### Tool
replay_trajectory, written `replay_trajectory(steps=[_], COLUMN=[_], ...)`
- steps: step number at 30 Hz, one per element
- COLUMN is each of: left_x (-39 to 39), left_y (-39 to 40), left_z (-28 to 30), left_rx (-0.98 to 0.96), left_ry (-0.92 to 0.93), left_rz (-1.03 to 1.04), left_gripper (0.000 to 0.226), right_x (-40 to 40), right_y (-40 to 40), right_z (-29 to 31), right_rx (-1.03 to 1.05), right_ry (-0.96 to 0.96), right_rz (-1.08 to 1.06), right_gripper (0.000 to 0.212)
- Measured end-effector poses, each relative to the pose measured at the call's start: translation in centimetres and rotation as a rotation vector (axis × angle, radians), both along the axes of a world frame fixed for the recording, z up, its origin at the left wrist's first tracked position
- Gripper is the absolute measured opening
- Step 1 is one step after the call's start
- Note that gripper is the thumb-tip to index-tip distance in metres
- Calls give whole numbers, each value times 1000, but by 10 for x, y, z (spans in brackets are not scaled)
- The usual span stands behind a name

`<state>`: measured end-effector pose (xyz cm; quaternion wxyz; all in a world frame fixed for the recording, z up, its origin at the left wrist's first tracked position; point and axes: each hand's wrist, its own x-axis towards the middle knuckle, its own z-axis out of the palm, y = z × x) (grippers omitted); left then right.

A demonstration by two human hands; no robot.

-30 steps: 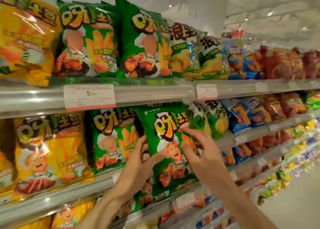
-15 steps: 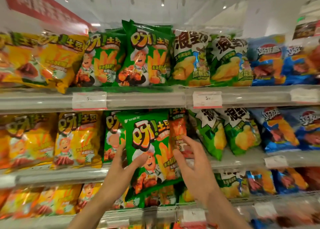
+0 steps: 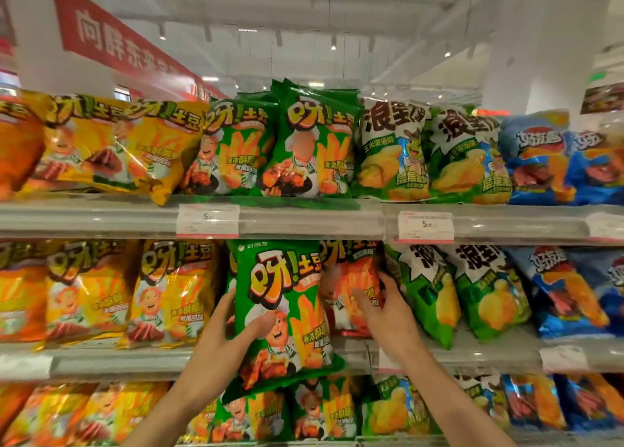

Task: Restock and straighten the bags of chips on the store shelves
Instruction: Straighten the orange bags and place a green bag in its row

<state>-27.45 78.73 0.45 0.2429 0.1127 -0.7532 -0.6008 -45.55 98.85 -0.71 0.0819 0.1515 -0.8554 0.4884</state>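
Holding green bag (image 3: pixel 283 315) in left hand (image 3: pixel 223 342) clear of the row — right hand (image 3: pixel 388 311) grips orange bag (image 3: pixel 351 284), probably making room.

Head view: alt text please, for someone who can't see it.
The left hand grips a green chip bag at the middle shelf, while the right hand grips an orange bag beside it. Yellow, green and blue bags fill the shelves around.

left hand (image 3: pixel 227 337) curled, right hand (image 3: pixel 388 311) curled
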Motion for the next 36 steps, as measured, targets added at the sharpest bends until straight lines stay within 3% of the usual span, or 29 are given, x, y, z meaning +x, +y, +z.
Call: replay_trajectory(steps=[9,10,13,15,20,24,28,31,36], left_x=[-1,-2,-4,-4,-5,-6,-18,-39,-78], left_y=[-19,-20,-18,-19,-18,-13,-6,18,51], left_z=[-6,-7,-7,-6,-7,-11,-20,-18,5], left_rx=[-41,-45,-33,-34,-36,-95,-172,-255,-275], left_ry=[2,1,28,31,48,53,27,47,70], left_rz=[3,2,-25,-10,11,43,43,38,139], left_gripper=[116,112,64,53,64,57,66,54,39], right_x=[2,3,4,-1,-7,7,18,23,31], right_y=[10,14,29,38,57,79,116,146,184], right_z=[14,18,32,42,50,45,43,44,36], right_rx=[16,24,32,15,33,85,65,21,-4], right_ry=[66,66,64,60,-18,-47,-55,-41,-15], right_rz=[19,30,67,55,131,216,200,147,39], right_gripper=[69,67,57,51,53,24,33,45,48])
